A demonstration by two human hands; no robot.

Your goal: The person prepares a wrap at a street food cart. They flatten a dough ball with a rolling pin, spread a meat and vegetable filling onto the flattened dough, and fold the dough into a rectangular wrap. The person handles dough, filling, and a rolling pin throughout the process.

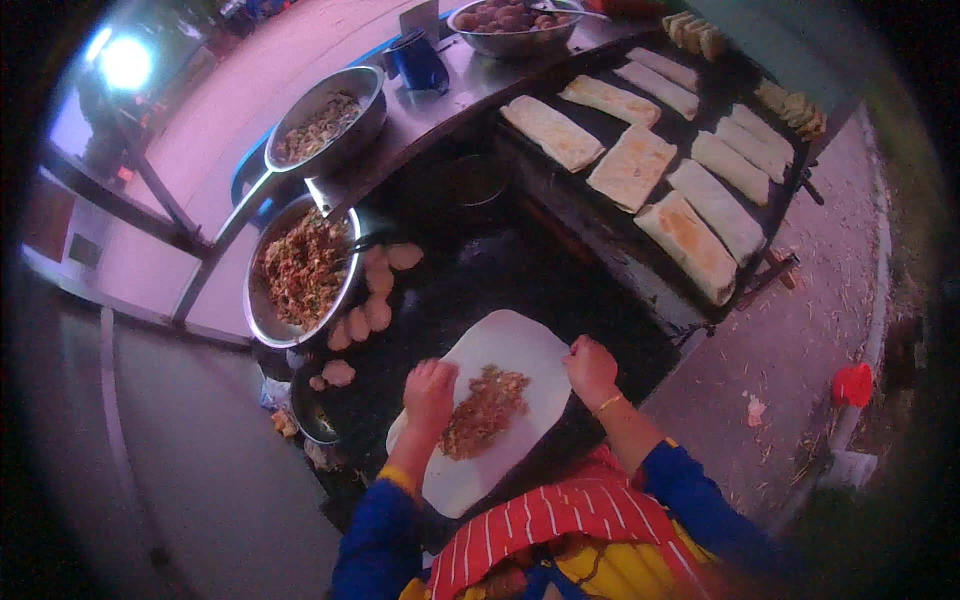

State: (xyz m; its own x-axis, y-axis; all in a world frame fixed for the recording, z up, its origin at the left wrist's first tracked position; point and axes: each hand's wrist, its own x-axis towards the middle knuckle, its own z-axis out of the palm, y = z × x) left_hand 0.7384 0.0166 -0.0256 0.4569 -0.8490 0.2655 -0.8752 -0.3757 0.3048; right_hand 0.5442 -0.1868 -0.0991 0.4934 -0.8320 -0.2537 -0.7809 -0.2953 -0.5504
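Note:
A thin, pale dough sheet [517,330] is spread on the dark work surface in front of me. A patch of minced meat filling [487,412] with green bits lies along its middle. My left hand [430,394], fingers curled, grips the sheet's left edge. On the opposite side my right hand [592,369] pinches the right edge, near the far corner; a thin bracelet circles that wrist. The fingertips of both hands are partly hidden or blurred.
Left stand a bowl of meat filling [300,277] and a second filling bowl [319,127]. Several dough balls [379,311] sit beside them. Browned filled flatbreads [634,169] cover a griddle [622,247] at the right. A blue mug [421,64] stands at the back.

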